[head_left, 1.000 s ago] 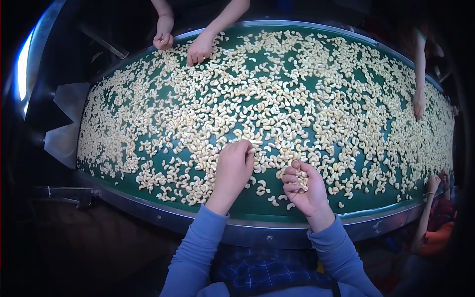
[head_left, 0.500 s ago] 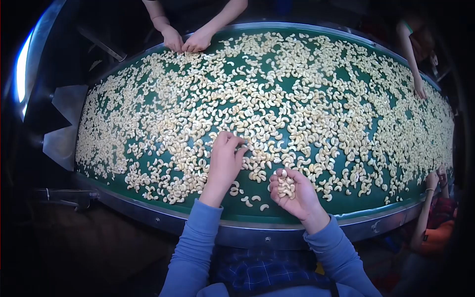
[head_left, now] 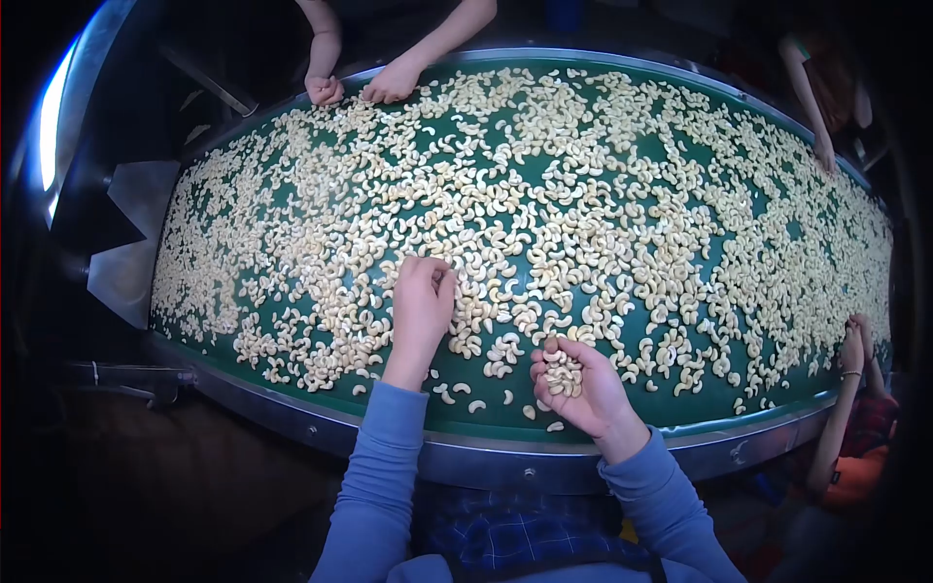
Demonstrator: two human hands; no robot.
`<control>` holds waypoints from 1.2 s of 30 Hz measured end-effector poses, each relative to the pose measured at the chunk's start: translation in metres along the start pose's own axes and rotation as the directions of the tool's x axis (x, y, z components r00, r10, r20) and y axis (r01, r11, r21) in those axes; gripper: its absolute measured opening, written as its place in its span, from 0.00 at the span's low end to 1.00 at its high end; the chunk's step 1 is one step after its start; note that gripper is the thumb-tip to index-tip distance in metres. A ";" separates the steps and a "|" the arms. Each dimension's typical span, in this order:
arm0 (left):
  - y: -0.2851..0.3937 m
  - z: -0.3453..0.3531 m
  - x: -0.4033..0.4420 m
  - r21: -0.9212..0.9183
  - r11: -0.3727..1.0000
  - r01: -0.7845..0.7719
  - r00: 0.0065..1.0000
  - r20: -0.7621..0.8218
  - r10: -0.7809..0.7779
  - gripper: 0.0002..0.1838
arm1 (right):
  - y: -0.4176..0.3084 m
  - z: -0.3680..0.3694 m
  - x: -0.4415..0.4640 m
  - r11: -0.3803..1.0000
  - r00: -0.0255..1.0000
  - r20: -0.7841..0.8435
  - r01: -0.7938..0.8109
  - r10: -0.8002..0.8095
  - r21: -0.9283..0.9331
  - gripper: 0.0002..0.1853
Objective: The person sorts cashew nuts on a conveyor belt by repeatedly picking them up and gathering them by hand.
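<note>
2 arms (head_left: 377, 462) fwd, L hand (head_left: 422, 303) curled, R hand (head_left: 597, 398) cupped

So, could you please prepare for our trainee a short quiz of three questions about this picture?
1. Which hand of the camera wearer holds a small heap of cashew kernels in its palm?
2. What colour is the conveyor belt?
a) red
b) green
c) white
3. True or false: the wearer's left hand reaches over the belt, with its back facing the camera.

Key:
1. The right hand
2. b
3. True
</note>
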State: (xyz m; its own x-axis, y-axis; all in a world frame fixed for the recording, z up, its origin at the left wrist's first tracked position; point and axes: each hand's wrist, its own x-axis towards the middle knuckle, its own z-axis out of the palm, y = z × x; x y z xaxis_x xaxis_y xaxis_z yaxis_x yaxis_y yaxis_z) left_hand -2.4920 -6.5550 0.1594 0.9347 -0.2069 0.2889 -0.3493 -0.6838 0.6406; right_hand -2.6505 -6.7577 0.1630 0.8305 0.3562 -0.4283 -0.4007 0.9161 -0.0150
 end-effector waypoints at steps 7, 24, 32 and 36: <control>0.009 -0.005 0.001 0.100 0.992 0.076 0.996 0.035 -0.080 0.03 | -0.024 0.000 -0.022 0.999 0.997 -0.064 0.049 -0.049 0.002 0.11; 0.040 0.020 0.046 0.115 0.991 -0.074 0.997 0.040 0.069 0.06 | -0.073 -0.023 -0.069 0.989 0.985 -0.115 0.115 -0.125 -0.089 0.10; 0.041 0.050 0.052 0.338 0.941 0.019 0.999 0.038 -0.033 0.09 | -0.098 -0.029 -0.092 0.985 0.978 -0.145 0.134 -0.149 -0.107 0.11; 0.107 0.045 0.027 0.043 0.976 0.215 0.965 0.143 -0.219 0.07 | -0.110 -0.048 -0.101 0.987 0.988 -0.063 0.138 -0.143 -0.085 0.11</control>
State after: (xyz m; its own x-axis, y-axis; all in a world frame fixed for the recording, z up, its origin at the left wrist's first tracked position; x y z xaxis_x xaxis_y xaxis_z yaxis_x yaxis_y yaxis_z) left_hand -2.5014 -6.6654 0.2036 0.9880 -0.1498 0.0365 -0.1367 -0.7415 0.6569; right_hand -2.7088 -6.9037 0.1644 0.8534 0.2093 -0.4774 -0.3143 0.9373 -0.1508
